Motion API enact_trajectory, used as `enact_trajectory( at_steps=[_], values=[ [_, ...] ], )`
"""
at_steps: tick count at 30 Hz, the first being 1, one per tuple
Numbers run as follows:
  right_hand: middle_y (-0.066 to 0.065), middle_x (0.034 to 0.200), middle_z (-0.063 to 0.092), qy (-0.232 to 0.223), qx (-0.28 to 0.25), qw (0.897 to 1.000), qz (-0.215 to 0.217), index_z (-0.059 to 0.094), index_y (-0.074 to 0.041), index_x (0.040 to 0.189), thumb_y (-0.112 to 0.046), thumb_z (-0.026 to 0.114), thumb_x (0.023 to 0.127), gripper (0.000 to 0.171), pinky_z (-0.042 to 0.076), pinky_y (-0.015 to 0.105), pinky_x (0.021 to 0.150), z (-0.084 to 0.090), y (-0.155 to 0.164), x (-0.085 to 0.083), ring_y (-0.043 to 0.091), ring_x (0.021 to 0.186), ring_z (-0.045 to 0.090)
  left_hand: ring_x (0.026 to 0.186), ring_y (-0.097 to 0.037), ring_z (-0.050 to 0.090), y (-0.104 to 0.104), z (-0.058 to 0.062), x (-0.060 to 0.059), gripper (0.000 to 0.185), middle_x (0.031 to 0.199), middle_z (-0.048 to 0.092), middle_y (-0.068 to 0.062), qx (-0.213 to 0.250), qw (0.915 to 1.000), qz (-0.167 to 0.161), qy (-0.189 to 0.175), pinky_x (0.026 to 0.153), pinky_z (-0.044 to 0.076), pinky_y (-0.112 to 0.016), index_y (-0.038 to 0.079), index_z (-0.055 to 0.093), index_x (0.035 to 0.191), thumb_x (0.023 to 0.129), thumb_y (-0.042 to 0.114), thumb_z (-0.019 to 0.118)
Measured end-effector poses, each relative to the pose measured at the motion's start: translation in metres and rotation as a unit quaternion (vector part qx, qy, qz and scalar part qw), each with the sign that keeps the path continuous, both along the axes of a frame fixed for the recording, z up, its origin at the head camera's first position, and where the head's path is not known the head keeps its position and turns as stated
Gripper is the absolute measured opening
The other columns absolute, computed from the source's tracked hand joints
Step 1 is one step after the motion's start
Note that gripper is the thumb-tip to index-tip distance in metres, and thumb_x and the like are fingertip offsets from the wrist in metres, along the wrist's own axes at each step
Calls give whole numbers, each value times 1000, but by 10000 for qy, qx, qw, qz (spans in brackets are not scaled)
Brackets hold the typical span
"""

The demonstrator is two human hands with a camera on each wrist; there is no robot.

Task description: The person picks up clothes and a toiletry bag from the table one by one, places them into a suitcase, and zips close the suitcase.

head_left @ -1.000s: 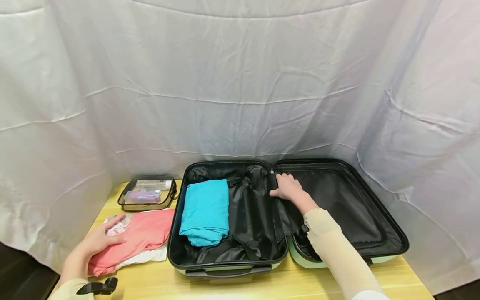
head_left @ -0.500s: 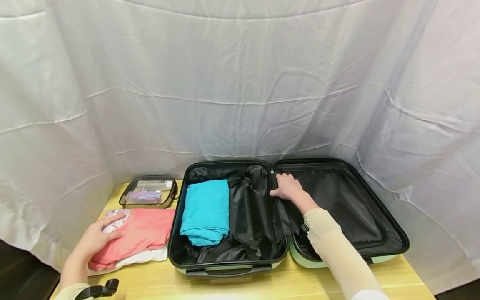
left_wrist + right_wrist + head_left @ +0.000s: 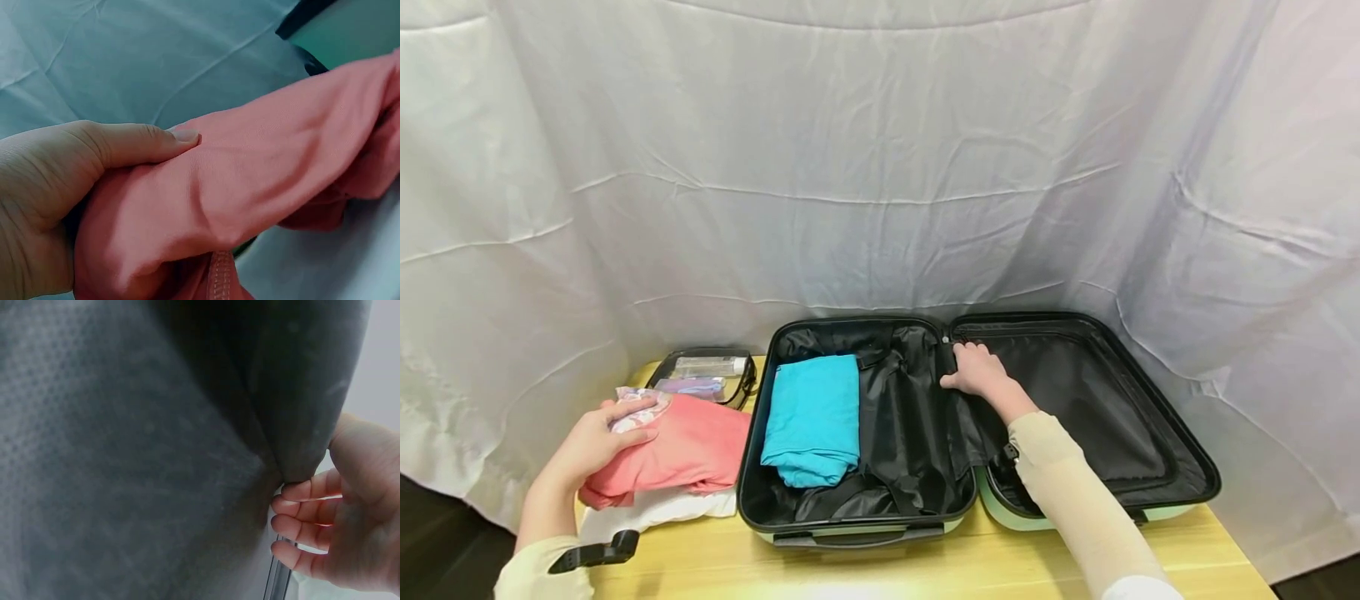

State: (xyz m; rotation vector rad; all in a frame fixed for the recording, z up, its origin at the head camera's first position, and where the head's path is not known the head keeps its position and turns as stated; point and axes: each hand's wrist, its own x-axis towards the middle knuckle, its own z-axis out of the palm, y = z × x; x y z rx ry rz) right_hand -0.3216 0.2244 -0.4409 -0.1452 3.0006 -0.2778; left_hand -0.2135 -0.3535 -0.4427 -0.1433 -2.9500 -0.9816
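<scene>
We see the left hand (image 3: 597, 440) gripping a folded pink garment (image 3: 681, 454), thumb on top and fingers curled under one end; the left wrist view shows the thumb (image 3: 140, 142) pressed onto the pink cloth (image 3: 262, 181). The gripped end is raised off the tabletop (image 3: 925, 571), and the other end lies against the wall of the open suitcase (image 3: 850, 529). A small patterned piece (image 3: 638, 407) sits under the fingertips on top of the garment, and a white cloth (image 3: 655, 510) lies beneath it.

The right hand (image 3: 979, 372) rests at the hinge between the two halves of the suitcase, its fingers curled round the edge of the black lining (image 3: 917, 433). In the right wrist view, the fingers (image 3: 306, 512) pinch a fold of that dark lining (image 3: 156, 444).

In the left half of the suitcase, a folded blue garment (image 3: 812, 417) lies flat on the lining. Behind the pink garment, a clear pouch (image 3: 703, 377) with bottles stands on the tabletop, just beside the suitcase. A white sheet (image 3: 880, 158) hangs behind everything.
</scene>
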Motion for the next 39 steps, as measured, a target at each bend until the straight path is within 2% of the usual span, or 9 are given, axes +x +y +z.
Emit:
enact_trajectory(
  at_steps=[5, 10, 13, 16, 20, 23, 27, 32, 39],
  values=[
    [27, 144, 43, 13, -19, 10000, -14, 40, 1, 144, -41, 67, 88, 75, 40, 60, 103, 0, 0, -1, 46, 134, 39, 108, -39, 56, 5, 8, -2, 63, 127, 55, -37, 21, 9996, -126, 261, 72, 39, -17, 9, 57, 136, 83, 37, 76],
    [27, 144, 43, 16, -36, 10000, -5, 40, 1, 144, -42, 67, 88, 75, 39, 60, 104, 0, 0, -2, 46, 134, 39, 94, -17, 56, 10, 15, -3, 62, 124, 58, -34, 85, 9993, -186, 302, 68, 42, -17, 9, 56, 137, 84, 35, 76],
    [27, 145, 43, 9, -41, 10000, -4, 40, 1, 144, -42, 67, 88, 75, 39, 60, 104, 0, 0, -1, 46, 134, 39, 94, -16, 55, 12, 18, -3, 61, 124, 58, -34, 93, 9991, -235, 326, 68, 42, -19, 9, 56, 137, 85, 34, 75],
    [27, 145, 42, 9, -63, 10000, -18, 39, 1, 145, -41, 67, 89, 76, 39, 60, 104, 2, 0, -1, 46, 134, 39, 99, -18, 55, 15, 15, -3, 60, 126, 58, -31, 138, 9989, -284, 341, 71, 42, -17, 11, 56, 137, 85, 35, 74],
    [27, 145, 42, 18, -55, 10000, -24, 39, 1, 145, -41, 67, 89, 76, 38, 60, 105, 2, -1, -2, 46, 134, 39, 104, 3, 45, 17, 3, -3, 59, 133, 55, -27, 395, 9981, -364, 310, 77, 39, -12, 12, 56, 138, 86, 35, 73],
    [27, 146, 42, 14, -42, 10000, -22, 39, 1, 145, -42, 67, 89, 76, 38, 59, 105, 1, 0, -3, 46, 135, 38, 115, -6, 47, 20, -6, -3, 58, 139, 52, -25, 582, 9968, -460, 297, 84, 37, -14, 11, 56, 138, 87, 34, 72],
    [27, 145, 42, 17, -36, 10000, -24, 39, 1, 145, -41, 67, 89, 76, 39, 60, 105, 0, 0, -3, 46, 134, 39, 132, -43, 39, 28, -15, -5, 58, 143, 47, -27, 728, 9959, -513, 168, 96, 38, -34, 12, 53, 140, 89, 33, 71],
    [28, 144, 43, 44, -60, 10000, -11, 39, 1, 145, -41, 67, 88, 76, 39, 60, 104, -1, 0, -2, 46, 133, 39, 137, -50, 31, 37, -28, -7, 65, 150, 37, -30, 1045, 9933, -466, -174, 103, 31, -65, 11, 47, 144, 88, 35, 71],
    [28, 146, 41, 6, -92, 9999, -45, 38, 1, 146, -41, 67, 89, 77, 38, 60, 105, -3, 2, 0, 47, 135, 38, 131, -52, 38, 45, -38, -8, 75, 149, 35, -33, 1147, 9917, -516, -263, 101, 34, -68, 14, 39, 149, 86, 33, 74]
  ],
)
